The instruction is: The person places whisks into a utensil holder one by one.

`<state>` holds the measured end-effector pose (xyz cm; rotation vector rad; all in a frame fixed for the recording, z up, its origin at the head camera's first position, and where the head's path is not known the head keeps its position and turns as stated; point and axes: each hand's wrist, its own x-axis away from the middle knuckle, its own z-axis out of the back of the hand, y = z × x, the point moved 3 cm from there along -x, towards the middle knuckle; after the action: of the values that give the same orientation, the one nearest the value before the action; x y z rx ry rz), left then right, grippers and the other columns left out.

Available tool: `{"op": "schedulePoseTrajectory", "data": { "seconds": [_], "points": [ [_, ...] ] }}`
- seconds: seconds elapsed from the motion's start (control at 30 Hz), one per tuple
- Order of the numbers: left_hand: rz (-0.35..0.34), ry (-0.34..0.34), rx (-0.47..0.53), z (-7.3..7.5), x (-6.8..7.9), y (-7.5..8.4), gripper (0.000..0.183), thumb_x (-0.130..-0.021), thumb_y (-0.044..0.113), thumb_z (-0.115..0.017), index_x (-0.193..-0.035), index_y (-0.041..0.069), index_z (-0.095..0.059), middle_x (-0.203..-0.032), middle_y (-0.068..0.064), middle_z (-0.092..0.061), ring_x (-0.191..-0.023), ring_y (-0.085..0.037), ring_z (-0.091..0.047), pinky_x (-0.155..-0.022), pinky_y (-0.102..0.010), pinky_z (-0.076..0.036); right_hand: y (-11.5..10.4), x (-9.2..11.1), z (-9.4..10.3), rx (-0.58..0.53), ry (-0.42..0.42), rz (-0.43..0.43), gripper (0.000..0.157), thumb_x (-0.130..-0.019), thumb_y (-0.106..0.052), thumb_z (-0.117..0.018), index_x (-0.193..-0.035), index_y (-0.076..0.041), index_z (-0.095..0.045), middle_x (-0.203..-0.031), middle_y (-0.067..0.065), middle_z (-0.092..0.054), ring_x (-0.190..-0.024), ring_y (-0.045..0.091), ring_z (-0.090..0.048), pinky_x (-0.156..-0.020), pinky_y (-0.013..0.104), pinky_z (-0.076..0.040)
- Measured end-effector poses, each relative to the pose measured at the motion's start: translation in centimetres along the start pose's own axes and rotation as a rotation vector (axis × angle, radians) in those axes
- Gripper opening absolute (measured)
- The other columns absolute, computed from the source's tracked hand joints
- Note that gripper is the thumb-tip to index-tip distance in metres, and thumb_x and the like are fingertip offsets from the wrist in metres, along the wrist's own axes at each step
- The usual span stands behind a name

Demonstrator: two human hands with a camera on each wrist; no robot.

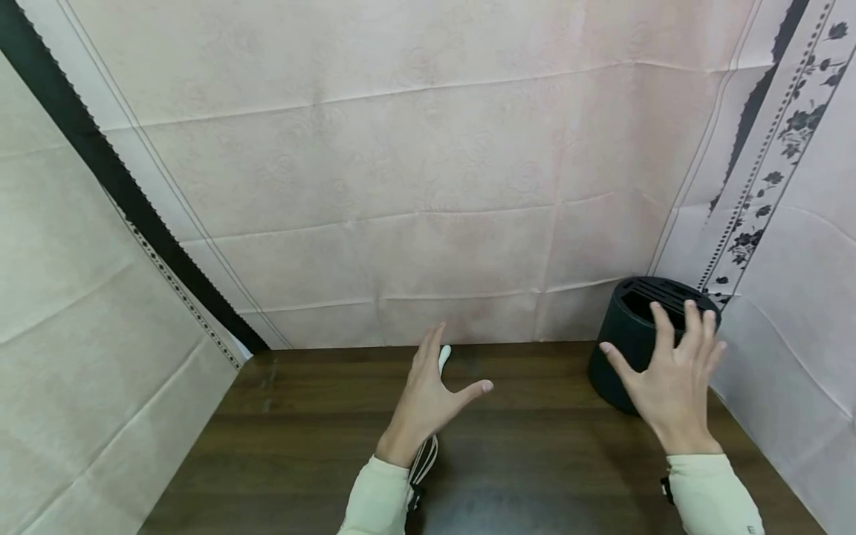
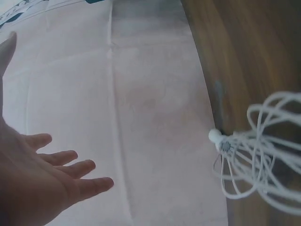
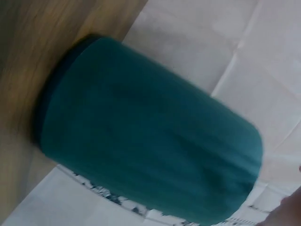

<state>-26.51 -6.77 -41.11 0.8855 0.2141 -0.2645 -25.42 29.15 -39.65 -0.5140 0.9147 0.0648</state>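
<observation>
My left hand (image 1: 428, 397) hovers over the table with fingers straight and thumb spread wide, holding nothing. Beneath it lies a white whisk (image 1: 444, 357), mostly hidden by the hand and sleeve in the head view. The left wrist view shows the whisk's wire loops (image 2: 263, 146) nearest the camera, its handle pointing away. At the right, a dark green round holder (image 1: 618, 364) stands upright, with slots and a larger opening in its top. My right hand (image 1: 675, 379) is in front of it, fingers spread. Whether it touches the holder, I cannot tell. The holder's side (image 3: 146, 132) fills the right wrist view.
The dark brown wooden table (image 1: 321, 446) meets a pale cloth-covered back wall (image 1: 428, 186). More cloth hangs at the left (image 1: 80, 334) and right (image 1: 796, 334) sides, close by the holder. Floral trim (image 1: 769, 178) runs down the right corner.
</observation>
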Motion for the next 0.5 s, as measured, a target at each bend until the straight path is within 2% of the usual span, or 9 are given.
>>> {"op": "schedulePoseTrajectory", "data": {
  "seconds": [0.13, 0.3, 0.5],
  "points": [
    [-0.018, 0.020, 0.097, -0.7, -0.3, 0.4, 0.115, -0.078, 0.073, -0.081, -0.166, 0.048, -0.011, -0.174, 0.010, -0.019, -0.158, -0.023, -0.028, -0.118, -0.059, -0.039, 1.8, -0.3, 0.7, -0.019, 0.027, -0.095, 0.101, -0.091, -0.070, -0.070, -0.162, -0.006, -0.036, -0.171, 0.027, -0.009, -0.159, 0.049, 0.000, -0.120, 0.078, 0.002],
    [-0.059, 0.048, 0.150, -1.6, -0.8, 0.5, 0.111, -0.081, 0.067, -0.083, -0.166, 0.045, -0.017, -0.172, 0.011, -0.024, -0.155, -0.028, -0.033, -0.117, -0.062, -0.039, 3.5, -0.7, 1.0, -0.075, -0.033, -0.218, 0.093, -0.097, -0.051, -0.073, -0.165, -0.006, -0.028, -0.172, 0.023, -0.004, -0.160, 0.045, -0.002, -0.126, 0.068, -0.007],
    [-0.095, 0.054, 0.172, -2.8, -1.4, 0.8, 0.107, -0.082, 0.066, -0.083, -0.166, 0.044, -0.020, -0.171, 0.005, -0.028, -0.155, -0.032, -0.033, -0.116, -0.064, -0.038, 5.1, -1.4, 0.8, -0.163, -0.131, -0.384, 0.093, -0.103, -0.045, -0.067, -0.169, -0.010, -0.012, -0.173, 0.018, 0.002, -0.156, 0.052, -0.011, -0.118, 0.075, -0.022]
  ]
}}
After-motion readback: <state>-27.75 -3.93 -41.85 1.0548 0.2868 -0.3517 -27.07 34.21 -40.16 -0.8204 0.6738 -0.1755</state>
